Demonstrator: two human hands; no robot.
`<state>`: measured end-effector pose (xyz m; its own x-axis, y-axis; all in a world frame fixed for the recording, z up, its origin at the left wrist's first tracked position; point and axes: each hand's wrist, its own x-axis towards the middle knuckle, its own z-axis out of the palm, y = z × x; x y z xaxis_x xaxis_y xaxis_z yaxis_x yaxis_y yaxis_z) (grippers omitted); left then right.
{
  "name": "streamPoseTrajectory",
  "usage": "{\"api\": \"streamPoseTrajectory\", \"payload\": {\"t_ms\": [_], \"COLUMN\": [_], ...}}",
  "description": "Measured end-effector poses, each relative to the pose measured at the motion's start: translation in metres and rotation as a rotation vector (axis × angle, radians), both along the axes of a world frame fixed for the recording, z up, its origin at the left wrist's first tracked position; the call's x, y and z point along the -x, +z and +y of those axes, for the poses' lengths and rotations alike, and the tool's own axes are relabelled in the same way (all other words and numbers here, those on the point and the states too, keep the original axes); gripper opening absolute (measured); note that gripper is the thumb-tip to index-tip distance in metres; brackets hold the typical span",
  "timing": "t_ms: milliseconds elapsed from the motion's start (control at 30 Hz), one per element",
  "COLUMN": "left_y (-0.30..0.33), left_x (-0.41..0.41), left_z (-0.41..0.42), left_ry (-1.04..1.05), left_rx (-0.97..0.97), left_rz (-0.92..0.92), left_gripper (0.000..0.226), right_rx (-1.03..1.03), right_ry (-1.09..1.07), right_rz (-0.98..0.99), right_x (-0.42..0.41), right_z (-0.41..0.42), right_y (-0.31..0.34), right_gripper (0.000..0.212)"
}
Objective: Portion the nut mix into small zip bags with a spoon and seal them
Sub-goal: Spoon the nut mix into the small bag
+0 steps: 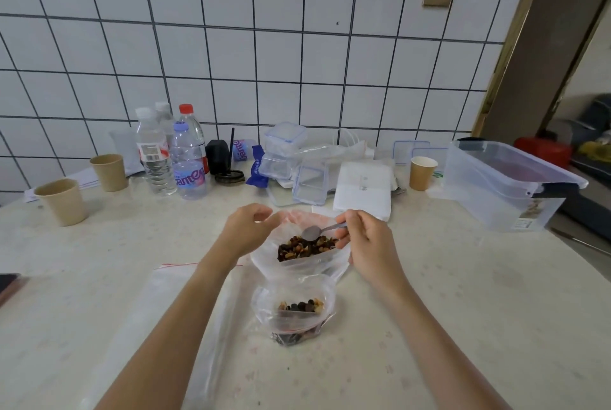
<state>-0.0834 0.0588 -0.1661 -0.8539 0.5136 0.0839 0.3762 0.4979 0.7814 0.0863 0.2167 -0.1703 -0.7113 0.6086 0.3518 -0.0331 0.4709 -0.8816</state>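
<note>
The desk (pixel 463 310) spreads pale and bare to the right of the right grip and toward the near edge, leaving open room there; far beyond both grips, along the tiled wall, stand a clear storage tub (pixel 506 185), water bottles (pixel 172 158), stacked lidded containers (pixel 287 158) and paper cups (pixel 62 201); an empty zip bag (pixel 172 304) lies flat just left of the left forearm, its red seal edge crossing behind the wrist. The large bag (pixel 297 261) of nut mix (pixel 305 247) sits between the two grips, mouth open; the left hand (pixel 246 231) pinches its left rim, fingers curled on the plastic; the right hand (pixel 367 241) grips the spoon (pixel 317 231) by its handle, the bowl just above the mix at the far rim. The small zip bag (pixel 294 310) stands nearer the person than both grips, just beside the large bag, open-mouthed and partly filled.
</note>
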Motion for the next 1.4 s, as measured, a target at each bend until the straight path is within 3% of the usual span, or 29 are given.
{"api": "streamPoseTrajectory", "payload": {"t_ms": [200, 400, 567, 733, 900, 1067, 1233, 1400], "left_y": [-0.022, -0.025, -0.026, -0.027, -0.028, -0.029, -0.029, -0.028], "left_x": [0.003, 0.002, -0.001, -0.004, -0.006, -0.009, -0.011, -0.011], "left_z": [0.01, 0.011, 0.012, 0.016, 0.018, 0.018, 0.017, 0.018], "left_ry": [-0.006, -0.033, -0.066, -0.074, -0.068, -0.08, -0.083, -0.097], "left_rx": [0.019, -0.103, -0.205, -0.205, -0.2, -0.247, -0.302, -0.327], "left_rz": [0.06, 0.043, 0.018, 0.034, 0.02, 0.016, -0.022, -0.059], "left_gripper": [0.023, 0.013, 0.014, 0.015, 0.014, 0.017, 0.021, 0.021], "right_rx": [-0.343, -0.396, -0.154, -0.122, 0.208, 0.189, 0.501, 0.528], "right_ry": [-0.049, -0.009, -0.009, 0.006, 0.022, -0.025, 0.041, 0.082], "right_rz": [-0.108, -0.049, -0.031, -0.055, -0.065, -0.073, -0.025, -0.05], "right_x": [0.01, 0.011, 0.018, 0.024, 0.025, 0.026, 0.024, 0.025], "right_z": [-0.003, -0.007, -0.007, -0.008, 0.001, -0.002, -0.006, -0.014], "right_y": [-0.013, -0.023, -0.031, -0.037, -0.037, -0.038, -0.033, -0.032], "right_gripper": [0.032, 0.032, 0.031, 0.03, 0.03, 0.033, 0.034, 0.032]}}
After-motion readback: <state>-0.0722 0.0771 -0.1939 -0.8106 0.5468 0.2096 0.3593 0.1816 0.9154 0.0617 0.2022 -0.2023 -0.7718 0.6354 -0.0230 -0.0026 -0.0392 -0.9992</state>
